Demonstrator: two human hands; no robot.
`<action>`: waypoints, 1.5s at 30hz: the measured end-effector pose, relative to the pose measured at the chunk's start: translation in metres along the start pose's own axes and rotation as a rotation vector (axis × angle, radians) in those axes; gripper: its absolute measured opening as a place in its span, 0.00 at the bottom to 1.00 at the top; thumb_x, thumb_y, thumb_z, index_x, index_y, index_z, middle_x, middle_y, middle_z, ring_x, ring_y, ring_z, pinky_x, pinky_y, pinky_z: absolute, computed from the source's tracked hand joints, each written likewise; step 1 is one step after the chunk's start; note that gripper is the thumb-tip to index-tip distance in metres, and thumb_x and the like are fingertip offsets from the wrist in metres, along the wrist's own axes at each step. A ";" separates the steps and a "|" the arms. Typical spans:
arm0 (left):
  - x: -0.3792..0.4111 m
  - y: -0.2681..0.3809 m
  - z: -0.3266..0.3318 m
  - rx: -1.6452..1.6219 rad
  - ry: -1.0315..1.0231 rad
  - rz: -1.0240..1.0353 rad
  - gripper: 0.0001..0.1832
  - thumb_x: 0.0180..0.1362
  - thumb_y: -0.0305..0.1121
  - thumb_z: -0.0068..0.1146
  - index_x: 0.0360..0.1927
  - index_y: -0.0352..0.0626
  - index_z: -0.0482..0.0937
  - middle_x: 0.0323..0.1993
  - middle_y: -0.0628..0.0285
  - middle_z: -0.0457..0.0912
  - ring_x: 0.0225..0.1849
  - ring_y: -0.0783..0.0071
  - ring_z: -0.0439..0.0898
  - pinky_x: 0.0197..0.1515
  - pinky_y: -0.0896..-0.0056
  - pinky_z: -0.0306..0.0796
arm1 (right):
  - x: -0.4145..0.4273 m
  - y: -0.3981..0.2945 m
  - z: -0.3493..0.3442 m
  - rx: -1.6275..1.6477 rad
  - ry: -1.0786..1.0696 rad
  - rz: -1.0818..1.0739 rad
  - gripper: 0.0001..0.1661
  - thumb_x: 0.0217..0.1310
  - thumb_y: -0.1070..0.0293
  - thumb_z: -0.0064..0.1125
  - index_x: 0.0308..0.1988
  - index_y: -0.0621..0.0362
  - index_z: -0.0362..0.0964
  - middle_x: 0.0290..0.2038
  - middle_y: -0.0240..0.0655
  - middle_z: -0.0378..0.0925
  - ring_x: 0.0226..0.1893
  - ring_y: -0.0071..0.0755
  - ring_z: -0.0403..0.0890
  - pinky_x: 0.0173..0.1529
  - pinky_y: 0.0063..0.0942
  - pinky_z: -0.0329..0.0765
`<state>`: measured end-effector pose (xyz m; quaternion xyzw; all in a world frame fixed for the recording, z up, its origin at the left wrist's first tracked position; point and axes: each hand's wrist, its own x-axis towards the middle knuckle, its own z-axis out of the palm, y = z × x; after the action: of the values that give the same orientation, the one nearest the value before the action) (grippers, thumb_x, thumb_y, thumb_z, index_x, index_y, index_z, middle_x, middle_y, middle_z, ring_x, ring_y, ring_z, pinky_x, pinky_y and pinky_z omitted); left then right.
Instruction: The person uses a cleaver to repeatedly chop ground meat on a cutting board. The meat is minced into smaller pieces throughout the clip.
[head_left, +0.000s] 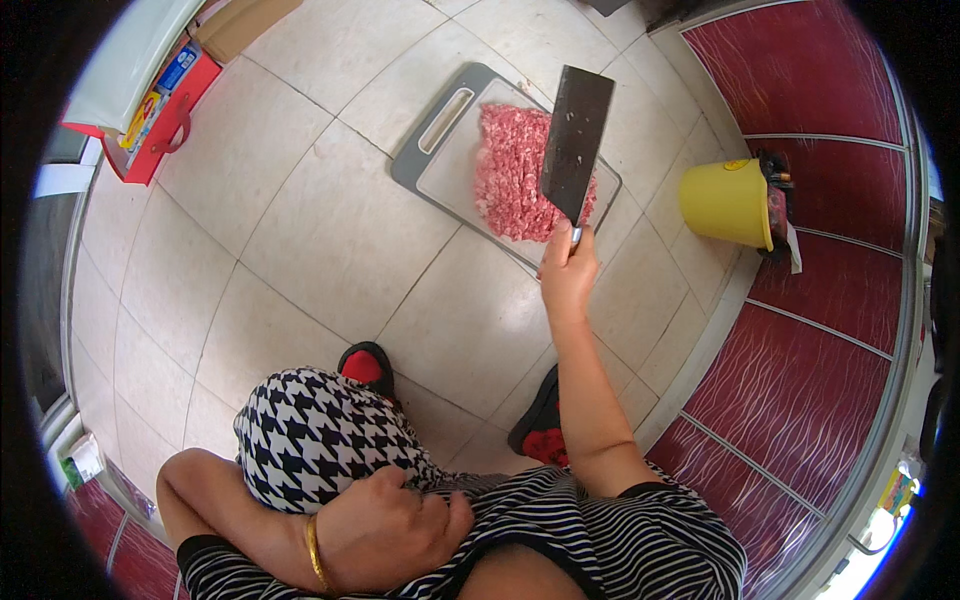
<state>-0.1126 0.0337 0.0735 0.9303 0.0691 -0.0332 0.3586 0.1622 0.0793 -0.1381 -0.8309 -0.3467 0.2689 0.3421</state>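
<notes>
My right hand (570, 270) grips a cleaver (576, 139) by its handle, and the broad dark blade is held over the right side of some minced meat (514, 176). Bits of meat cling to the blade. Whether the blade touches the meat, I cannot tell. The pink mince lies in a flat slab on a grey-rimmed cutting board (448, 184) with a handle slot, set on the tiled floor. Bent across my body, my left hand (397, 525) rests against my striped shirt near my knee, its fingers curled and nothing seen in them. A gold bracelet circles that wrist.
A yellow bin (720, 202) with a black liner stands right of the board, by the dark red cabinet doors (810, 367). At the upper left is a red box (169, 131) holding packages. My shoes (367, 367) are on the floor tiles below the board.
</notes>
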 end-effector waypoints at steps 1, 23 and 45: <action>0.001 -0.001 -0.001 -0.003 0.011 0.004 0.16 0.47 0.34 0.52 0.40 0.40 0.75 0.14 0.73 0.66 0.15 0.80 0.71 0.19 0.76 0.59 | -0.003 0.003 0.004 0.029 0.054 -0.037 0.24 0.64 0.52 0.49 0.38 0.66 0.70 0.24 0.51 0.75 0.27 0.46 0.79 0.34 0.39 0.72; 0.005 -0.003 -0.005 0.022 -0.050 0.007 0.17 0.48 0.35 0.50 0.43 0.41 0.75 0.15 0.74 0.68 0.15 0.81 0.71 0.21 0.76 0.59 | -0.052 0.063 -0.002 -0.149 -0.235 -0.434 0.17 0.51 0.71 0.60 0.44 0.60 0.70 0.35 0.43 0.71 0.37 0.47 0.72 0.42 0.38 0.70; 0.006 -0.004 -0.011 -0.026 -0.091 -0.007 0.18 0.47 0.34 0.52 0.44 0.40 0.76 0.14 0.74 0.67 0.14 0.82 0.70 0.20 0.76 0.59 | -0.057 0.104 0.019 -0.418 -0.041 -0.352 0.18 0.55 0.64 0.57 0.46 0.57 0.72 0.36 0.41 0.73 0.37 0.47 0.75 0.40 0.39 0.73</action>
<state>-0.1068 0.0449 0.0783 0.9228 0.0564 -0.0760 0.3736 0.1548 -0.0112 -0.2167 -0.8048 -0.5408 0.1444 0.1975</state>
